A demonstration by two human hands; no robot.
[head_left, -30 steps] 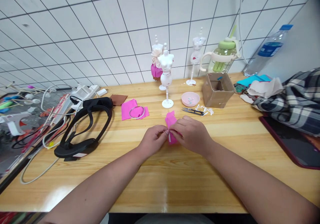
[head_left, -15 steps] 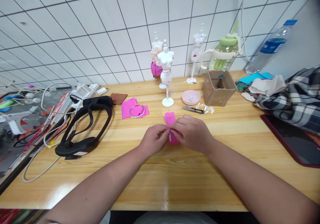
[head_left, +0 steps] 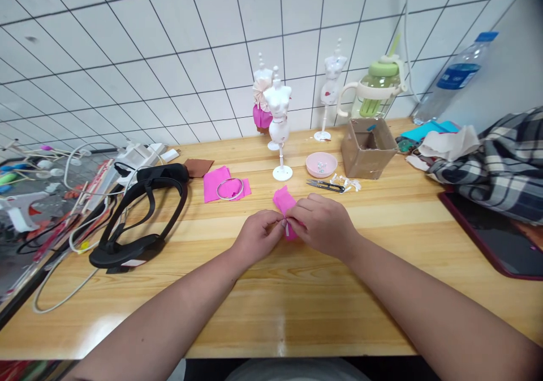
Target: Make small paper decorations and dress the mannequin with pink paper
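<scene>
Both hands meet at a small piece of pink crepe paper [head_left: 283,198] above the middle of the wooden table. My left hand [head_left: 258,235] pinches its gathered middle between thumb and forefinger. From the other side, my right hand [head_left: 324,222] grips the same spot with its fingertips, touching the left thumb. The paper's upper end fans out beyond the fingers. A narrow white strip [head_left: 287,230] shows below the pinch. My right fingers hide part of the paper's lower end. Thread snips [head_left: 326,186] lie just beyond my right hand.
White mini dress forms [head_left: 279,118] stand at the back. Nearby are a pink dish [head_left: 321,166], a cardboard box [head_left: 368,157] and white scraps [head_left: 350,184]. Pink sheets [head_left: 217,185] lie under a metal ring [head_left: 229,189]. A black headset [head_left: 139,217] sits left; a tablet [head_left: 492,234] lies right.
The pink paper's upper end has tilted to the left, and less of its lower end shows. Both hands keep their pinch in nearly the same place. The view has shifted slightly.
</scene>
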